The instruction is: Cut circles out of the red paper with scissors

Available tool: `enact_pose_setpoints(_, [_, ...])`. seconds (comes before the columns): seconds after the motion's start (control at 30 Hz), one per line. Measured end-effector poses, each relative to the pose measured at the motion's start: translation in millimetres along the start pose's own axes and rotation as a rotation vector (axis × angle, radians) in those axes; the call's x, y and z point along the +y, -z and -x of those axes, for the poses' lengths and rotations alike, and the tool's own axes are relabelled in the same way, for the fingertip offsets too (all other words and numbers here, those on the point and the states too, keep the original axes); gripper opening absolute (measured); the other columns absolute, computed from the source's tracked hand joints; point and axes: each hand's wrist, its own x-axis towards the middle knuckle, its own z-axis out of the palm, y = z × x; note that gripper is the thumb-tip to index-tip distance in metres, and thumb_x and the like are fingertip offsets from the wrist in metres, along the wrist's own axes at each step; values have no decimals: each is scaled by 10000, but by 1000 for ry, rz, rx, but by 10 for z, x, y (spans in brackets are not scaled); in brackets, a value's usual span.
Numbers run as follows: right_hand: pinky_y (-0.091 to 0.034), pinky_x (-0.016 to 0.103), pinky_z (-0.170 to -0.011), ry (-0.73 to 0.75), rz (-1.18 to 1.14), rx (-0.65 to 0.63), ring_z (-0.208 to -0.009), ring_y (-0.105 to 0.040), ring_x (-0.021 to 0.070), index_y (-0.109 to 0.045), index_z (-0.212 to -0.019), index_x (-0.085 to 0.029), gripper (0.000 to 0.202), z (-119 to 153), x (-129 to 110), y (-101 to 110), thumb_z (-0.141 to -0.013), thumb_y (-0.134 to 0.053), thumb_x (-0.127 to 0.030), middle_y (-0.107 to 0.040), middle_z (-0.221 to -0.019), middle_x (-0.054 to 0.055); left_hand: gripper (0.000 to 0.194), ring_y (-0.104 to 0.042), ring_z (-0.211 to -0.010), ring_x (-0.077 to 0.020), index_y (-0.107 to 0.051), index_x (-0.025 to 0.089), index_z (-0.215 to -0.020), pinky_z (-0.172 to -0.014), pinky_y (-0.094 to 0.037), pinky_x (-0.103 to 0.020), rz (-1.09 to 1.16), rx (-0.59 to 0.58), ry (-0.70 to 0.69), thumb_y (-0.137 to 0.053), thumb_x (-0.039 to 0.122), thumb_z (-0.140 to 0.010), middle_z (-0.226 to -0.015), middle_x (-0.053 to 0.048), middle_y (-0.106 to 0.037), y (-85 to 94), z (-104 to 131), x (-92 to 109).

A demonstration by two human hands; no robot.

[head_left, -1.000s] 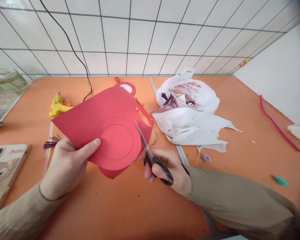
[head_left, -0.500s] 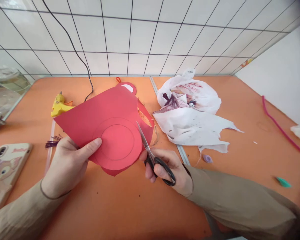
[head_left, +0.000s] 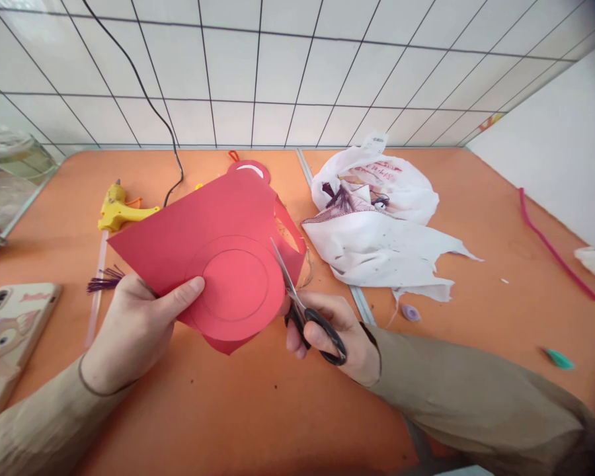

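Observation:
A sheet of red paper with two drawn circles, one inside the other, is held above the table. My left hand pinches its lower left edge, thumb on top and fingers hidden beneath. My right hand grips black-handled scissors with fingers through the loops. The blades lie at the right side of the outer circle, where the paper is cut along the curve. A cut strip hangs curled at the right, and a pointed flap shows below the circle. Behind the sheet lies a red ring-shaped piece with white in it.
A yellow glue gun and a phone lie at the left. White plastic bag sits right of the paper. A magenta pipe cleaner and a green scrap lie at the right. The tiled wall borders the back.
The paper has shifted slightly right and down and tilted a little, covering more of the ring piece behind it. The scissors remain at nearly the same spot on the curve.

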Motion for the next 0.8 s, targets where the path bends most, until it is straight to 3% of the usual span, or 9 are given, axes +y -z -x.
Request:
enact_pose_setpoints(0.33, [-455, 205, -454, -11, 2, -24, -474, -539, 92, -549, -879, -126, 377, 11, -7, 7, -775, -563, -489, -579, -610, 23, 167, -631, -700, -108, -688, 204, -830, -629, -548, -171, -29, 1, -18, -699, 131, -680, -831, 30, -718, 15, -7, 12])
enact_pose_setpoints(0.8, [-450, 205, -447, -41, 16, -17, -478, -538, 93, -544, -908, -112, 426, 15, -15, -9, -762, -567, -511, -569, -599, 21, 202, -630, -765, -112, -700, 212, -854, -707, -524, -184, 22, -18, -6, -668, 88, -699, -885, 16, -720, 17, -10, 37])
